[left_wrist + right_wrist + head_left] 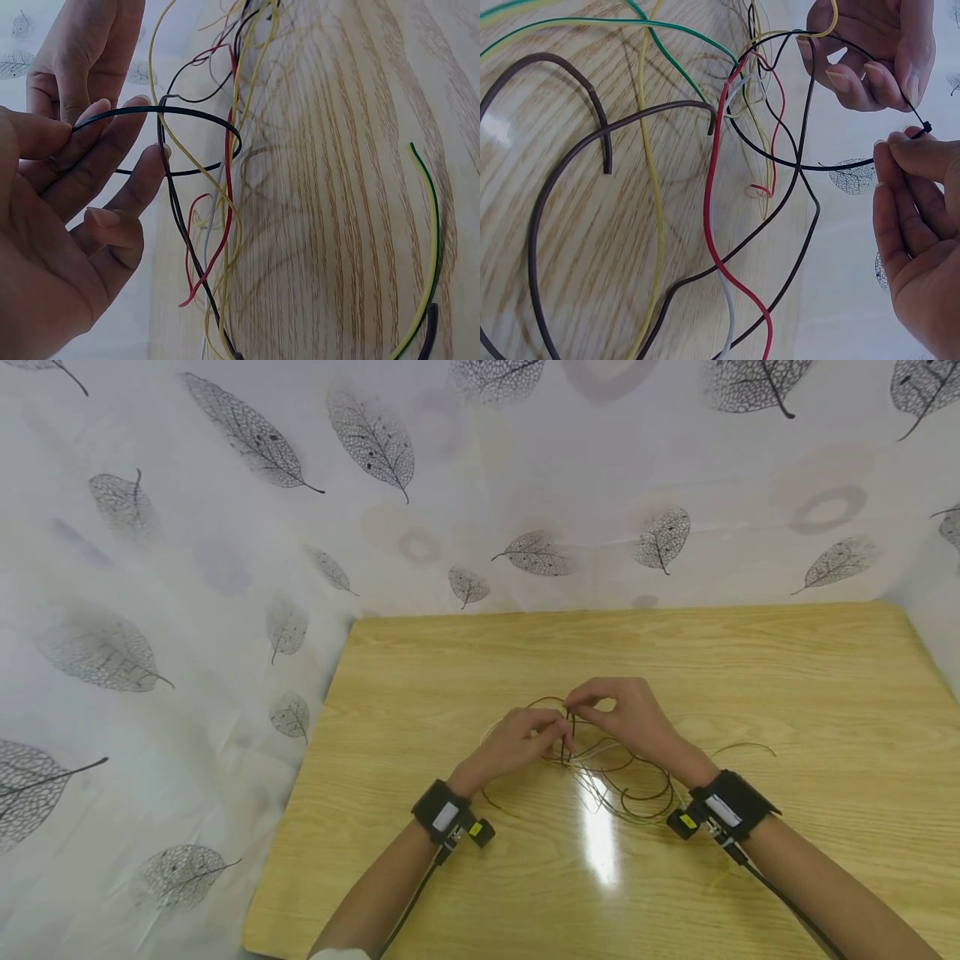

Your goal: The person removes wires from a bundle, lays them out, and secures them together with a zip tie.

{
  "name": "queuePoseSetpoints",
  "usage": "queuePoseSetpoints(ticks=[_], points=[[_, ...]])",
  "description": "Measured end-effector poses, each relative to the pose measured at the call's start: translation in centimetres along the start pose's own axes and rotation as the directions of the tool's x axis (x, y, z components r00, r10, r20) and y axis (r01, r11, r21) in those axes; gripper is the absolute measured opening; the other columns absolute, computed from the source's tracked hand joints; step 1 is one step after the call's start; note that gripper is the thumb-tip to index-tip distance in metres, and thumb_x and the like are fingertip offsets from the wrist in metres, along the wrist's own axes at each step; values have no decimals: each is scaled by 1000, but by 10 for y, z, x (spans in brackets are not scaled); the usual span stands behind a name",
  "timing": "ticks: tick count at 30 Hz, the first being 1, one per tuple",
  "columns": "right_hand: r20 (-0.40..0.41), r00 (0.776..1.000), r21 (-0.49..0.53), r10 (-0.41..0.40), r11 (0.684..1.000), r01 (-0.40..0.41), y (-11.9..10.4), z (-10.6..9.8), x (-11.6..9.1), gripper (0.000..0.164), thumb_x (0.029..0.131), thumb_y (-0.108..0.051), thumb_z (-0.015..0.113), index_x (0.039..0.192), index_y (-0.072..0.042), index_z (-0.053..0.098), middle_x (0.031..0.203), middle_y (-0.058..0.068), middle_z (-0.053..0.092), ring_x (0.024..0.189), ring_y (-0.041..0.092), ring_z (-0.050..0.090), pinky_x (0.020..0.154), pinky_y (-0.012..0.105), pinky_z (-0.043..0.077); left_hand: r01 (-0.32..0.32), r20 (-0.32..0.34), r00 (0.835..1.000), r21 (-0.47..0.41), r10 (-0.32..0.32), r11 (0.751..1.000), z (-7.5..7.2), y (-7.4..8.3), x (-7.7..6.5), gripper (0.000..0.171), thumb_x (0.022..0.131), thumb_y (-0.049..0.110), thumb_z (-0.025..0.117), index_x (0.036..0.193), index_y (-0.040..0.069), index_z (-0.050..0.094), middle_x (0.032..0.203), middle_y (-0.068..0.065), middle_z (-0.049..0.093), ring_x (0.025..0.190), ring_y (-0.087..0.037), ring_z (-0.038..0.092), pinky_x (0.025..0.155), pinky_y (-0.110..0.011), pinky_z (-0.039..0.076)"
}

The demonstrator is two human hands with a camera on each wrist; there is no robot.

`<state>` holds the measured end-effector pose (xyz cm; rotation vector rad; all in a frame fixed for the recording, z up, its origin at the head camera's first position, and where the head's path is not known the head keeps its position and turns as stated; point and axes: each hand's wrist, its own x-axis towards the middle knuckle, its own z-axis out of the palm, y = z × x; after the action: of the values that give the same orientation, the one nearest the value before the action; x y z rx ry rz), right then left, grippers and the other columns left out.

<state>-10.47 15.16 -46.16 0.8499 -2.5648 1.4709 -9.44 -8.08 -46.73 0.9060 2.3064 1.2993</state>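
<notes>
A black cable tie (825,166) loops around a loose bundle of thin wires, among them a red wire (709,180), a yellow wire (199,157) and a brown wire (536,225). My right hand (633,717) pinches the tie beside its small head (927,127). My left hand (521,742), slightly lower and to the left, pinches the tie's strip between thumb and index finger, its other fingers spread loosely near the wires. In the left wrist view, the fingertips of the left hand (82,225) are right at a dark wire, while the right hand (86,56) is behind them.
Wire coils spread over the wooden table (420,668), mostly to the right under the right forearm. A yellow-green wire end (431,217) lies apart on the tabletop. Leaf-patterned cloth (480,510) hangs behind and to the left. Each wrist wears a black strap (735,806) with a camera and cable.
</notes>
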Motion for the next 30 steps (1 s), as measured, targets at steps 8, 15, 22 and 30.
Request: queuePoseSetpoints(ticks=[8, 15, 22, 30], points=[[24, 1000, 12, -4, 1000, 4, -3, -1, 0, 23, 92, -3, 76, 108, -19, 80, 106, -8, 77, 97, 13, 72, 83, 45, 59, 45, 15, 999, -28, -44, 999, 0, -4, 4, 45, 112, 39, 42, 101, 10, 74, 105, 0, 74, 83, -19, 70, 72, -26, 56], [48, 998, -12, -31, 999, 32, -6, -4, 2, 20, 92, -5, 76, 107, -18, 80, 109, -7, 76, 99, 14, 72, 87, 45, 58, 81, 5, 997, -11, -81, 997, 0, -5, 7, 41, 111, 39, 44, 101, 14, 75, 103, 6, 73, 79, -20, 69, 71, -27, 55], [22, 996, -64, -82, 994, 84, -10, -8, 5, 19, 91, -3, 78, 105, -15, 80, 104, -6, 78, 96, 14, 73, 82, 35, 60, 69, -147, 987, 9, -67, 998, -1, 0, 10, 23, 104, 34, 63, 113, 14, 71, 105, 6, 72, 81, -14, 68, 67, -25, 56], [-6, 997, -123, -75, 990, 73, -16, -9, 5, 13, 90, -6, 79, 101, -14, 81, 97, -2, 79, 76, 11, 71, 59, 26, 53, 22, -247, 969, -12, -24, 1000, -5, 3, 18, 32, 96, 25, 76, 124, 15, 64, 121, -1, 69, 89, -11, 66, 82, -39, 59]])
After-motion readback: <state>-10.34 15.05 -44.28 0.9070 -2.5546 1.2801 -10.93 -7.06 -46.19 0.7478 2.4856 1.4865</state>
